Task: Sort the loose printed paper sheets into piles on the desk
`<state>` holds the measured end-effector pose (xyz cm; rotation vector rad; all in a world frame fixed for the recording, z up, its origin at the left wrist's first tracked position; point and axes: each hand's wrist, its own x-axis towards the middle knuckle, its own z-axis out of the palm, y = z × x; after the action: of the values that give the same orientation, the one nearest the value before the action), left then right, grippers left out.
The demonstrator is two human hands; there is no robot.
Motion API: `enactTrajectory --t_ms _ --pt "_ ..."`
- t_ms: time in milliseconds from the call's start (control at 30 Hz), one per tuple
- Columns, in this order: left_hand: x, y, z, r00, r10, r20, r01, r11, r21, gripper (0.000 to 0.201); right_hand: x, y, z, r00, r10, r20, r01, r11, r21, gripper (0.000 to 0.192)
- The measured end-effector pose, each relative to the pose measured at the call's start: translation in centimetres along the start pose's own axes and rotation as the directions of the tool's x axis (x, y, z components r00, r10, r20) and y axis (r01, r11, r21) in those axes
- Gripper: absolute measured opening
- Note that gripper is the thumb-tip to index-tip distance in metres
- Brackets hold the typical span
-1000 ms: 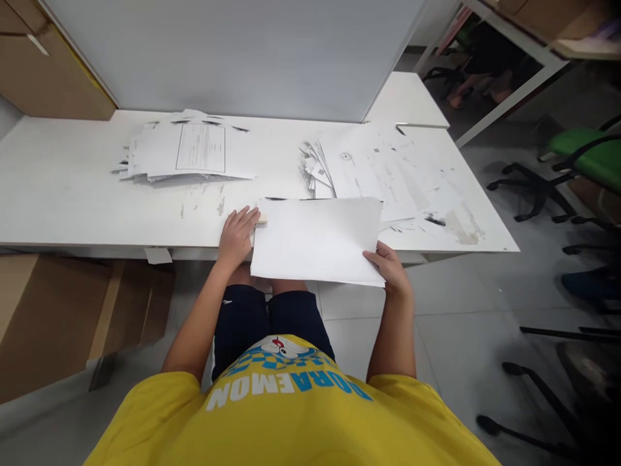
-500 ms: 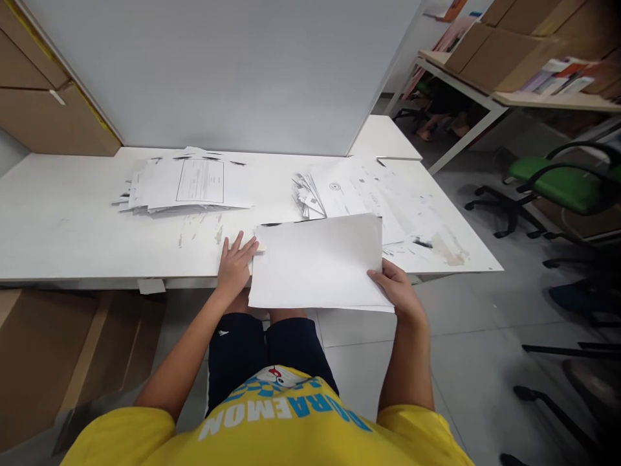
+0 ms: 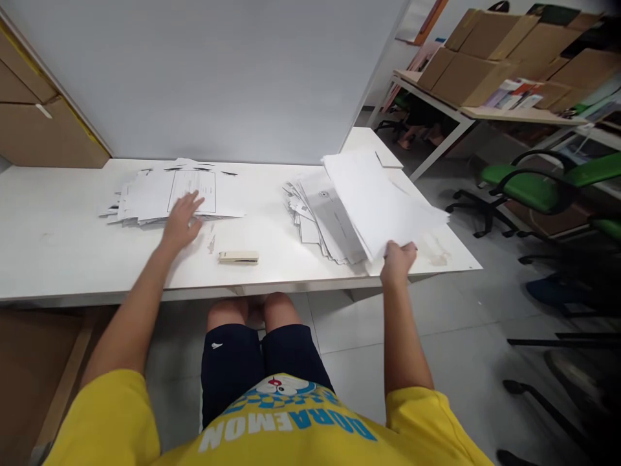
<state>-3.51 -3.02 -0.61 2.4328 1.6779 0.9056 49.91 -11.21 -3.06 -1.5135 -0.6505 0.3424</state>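
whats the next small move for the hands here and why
Probably lower the right hand and let its sheets settle on the right pile: they hang just above it. The left hand already rests on the left pile, ready to take a sheet.

A white desk [image 3: 58, 246] is set against a grey partition. Toward its far left, a loose pile of printed papers [image 3: 145, 194] is spread flat. Near the front edge, about the middle, a cream stapler [image 3: 238, 257] is laid. Toward the right end, a fanned stack of sheets [image 3: 320, 223] is seen.
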Motion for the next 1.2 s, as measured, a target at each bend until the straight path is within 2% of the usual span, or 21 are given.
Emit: enactTrajectory --t_ms 100,167,233,300,467,567,600,633,700,733,767,800,833,933,967,1000,1067,1100,1133,1167,1200 --pt "2.5 -3.1 -0.7 0.977 -0.146 0.159 0.113 0.973 0.201 0.081 -1.3 0.9 1.8 0.999 -0.031 -0.03 0.02 0.945 -0.326 0.046" --pt "2.6 -3.9 -0.8 0.967 -0.16 0.199 0.108 0.962 0.249 0.08 -2.1 1.4 1.5 0.995 -0.061 -0.079 0.021 0.901 -0.433 0.065" --pt "1.9 -4.1 -0.8 0.97 -0.107 0.219 0.055 0.972 0.23 0.073 -2.6 2.1 0.5 0.985 -0.098 -0.144 0.014 0.868 -0.496 0.072" --pt "0.9 -4.0 -0.9 0.98 -0.074 0.183 0.045 0.986 0.159 0.066 -3.0 2.8 -0.7 0.973 -0.129 -0.191 0.019 0.87 -0.492 0.07" --pt "-0.8 -3.5 -1.2 0.991 -0.132 0.026 0.131 0.991 0.04 0.05 -4.9 3.6 -2.5 0.97 -0.15 -0.192 0.061 0.913 -0.404 0.063" --pt "-0.6 -2.3 -1.7 0.961 -0.258 -0.103 0.25 0.965 -0.085 0.036 -6.9 3.0 -2.7 0.971 -0.175 -0.164 0.112 0.936 -0.335 0.062" --pt "-0.3 -1.7 -2.1 0.921 -0.347 -0.177 0.317 0.932 -0.177 0.027 -7.6 2.6 -2.5 0.97 -0.188 -0.154 0.132 0.94 -0.314 0.062" --pt "0.2 -0.9 -2.6 0.853 -0.452 -0.26 0.375 0.878 -0.297 0.021 -8.3 2.2 -2.3 0.969 -0.203 -0.14 0.155 0.944 -0.292 0.063" --pt "1.3 1.0 -3.9 0.652 -0.653 -0.386 0.386 0.724 -0.572 0.022 -9.6 1.3 -1.6 0.966 -0.238 -0.099 0.21 0.949 -0.233 0.065" --pt "1.9 2.1 -4.7 0.548 -0.728 -0.413 0.322 0.639 -0.698 0.025 -10.2 0.8 -1.1 0.964 -0.255 -0.074 0.236 0.952 -0.196 0.066" --pt "2.3 3.3 -5.4 0.477 -0.78 -0.405 0.233 0.557 -0.797 0.028 -10.7 0.2 -0.6 0.963 -0.267 -0.047 0.257 0.954 -0.156 0.067" --pt "2.6 4.6 -6.1 0.454 -0.806 -0.381 0.141 0.487 -0.862 0.032 -11.1 -0.3 -0.1 0.961 -0.275 -0.018 0.271 0.956 -0.112 0.067" --pt "2.7 5.9 -6.7 0.475 -0.808 -0.35 0.064 0.428 -0.901 0.035 -11.6 -0.9 0.6 0.962 -0.273 0.015 0.274 0.96 -0.066 0.066" --pt "1.8 10.3 -7.1 0.655 -0.716 -0.242 -0.066 0.264 -0.962 0.041 -13.3 -2.7 2.3 0.962 -0.182 0.202 0.161 0.98 0.114 0.059" --pt "1.3 11.9 -6.7 0.705 -0.682 -0.195 -0.08 0.196 -0.977 0.042 -14.1 -3.3 2.8 0.942 -0.127 0.312 0.071 0.98 0.185 0.057" --pt "0.7 13.4 -6.2 0.736 -0.663 -0.135 -0.071 0.123 -0.99 0.041 -14.9 -3.8 3.3 0.895 -0.075 0.439 -0.043 0.967 0.252 0.057" --pt "-0.8 16.6 -4.3 0.76 -0.649 0.028 0.007 -0.034 -0.999 0.036 -16.8 -4.6 4.0 0.739 -0.021 0.673 -0.288 0.894 0.344 0.06" --pt "-1.6 18.1 -3.1 0.76 -0.639 0.121 0.067 -0.109 -0.992 0.034 -17.8 -4.9 4.2 0.667 -0.021 0.745 -0.39 0.842 0.372 0.062" --pt "-2.4 19.5 -1.9 0.753 -0.626 0.202 0.116 -0.176 -0.977 0.035 -18.7 -5.0 4.4 0.626 -0.023 0.779 -0.467 0.789 0.399 0.063" --pt "-3.3 20.9 -0.5 0.739 -0.614 0.277 0.158 -0.243 -0.957 0.037 -19.4 -5.0 4.4 0.625 -0.013 0.781 -0.519 0.741 0.427 0.063" --pt "-4.2 22.2 0.8 0.71 -0.619 0.337 0.181 -0.302 -0.936 0.04 -20.0 -4.8 4.4 0.648 0.017 0.762 -0.55 0.702 0.452 0.061"
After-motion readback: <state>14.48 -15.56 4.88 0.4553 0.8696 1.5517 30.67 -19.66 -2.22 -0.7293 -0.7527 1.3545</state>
